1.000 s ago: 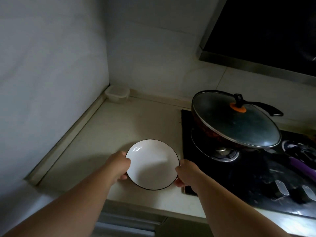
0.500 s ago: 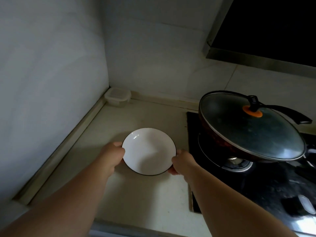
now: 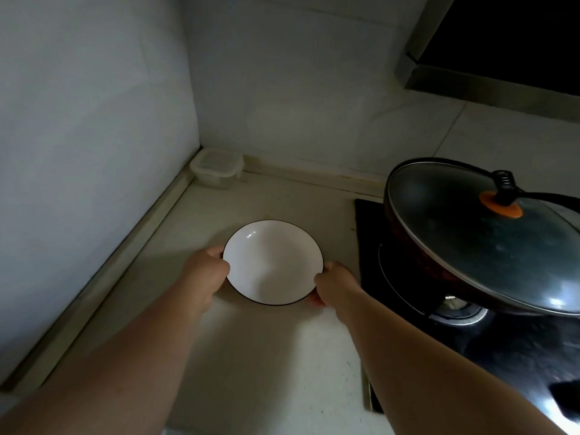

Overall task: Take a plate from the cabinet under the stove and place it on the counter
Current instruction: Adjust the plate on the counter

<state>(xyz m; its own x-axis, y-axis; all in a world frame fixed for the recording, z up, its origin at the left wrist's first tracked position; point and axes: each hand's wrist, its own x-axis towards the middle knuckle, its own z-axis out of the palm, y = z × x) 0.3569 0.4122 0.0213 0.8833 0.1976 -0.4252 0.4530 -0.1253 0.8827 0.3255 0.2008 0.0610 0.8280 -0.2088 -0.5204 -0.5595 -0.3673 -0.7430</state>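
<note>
Far left, in the corner: a small clear box with a lid (image 3: 217,166), well away from the rest. Next, the left hand (image 3: 208,267), fingers curled on the left edge of the plate (image 3: 272,262). In the middle, the plate itself: white, round, a thin dark line around the rim, down low on the pale tabletop (image 3: 276,365), maybe touching it already, hard to tell. Then the right hand (image 3: 333,285), gripping the plate's right edge, fingers tucked under. Probably hard and stiff, smooth and a bit slippery, not very heavy, but easy to chip or crack if dropped. Best held just like this, by the two opposite edges, and put down softly and flat. Far right: a dark pan with a glass lid (image 3: 483,237) on the black stove (image 3: 470,337), close by, so careful not to bump it.
</note>
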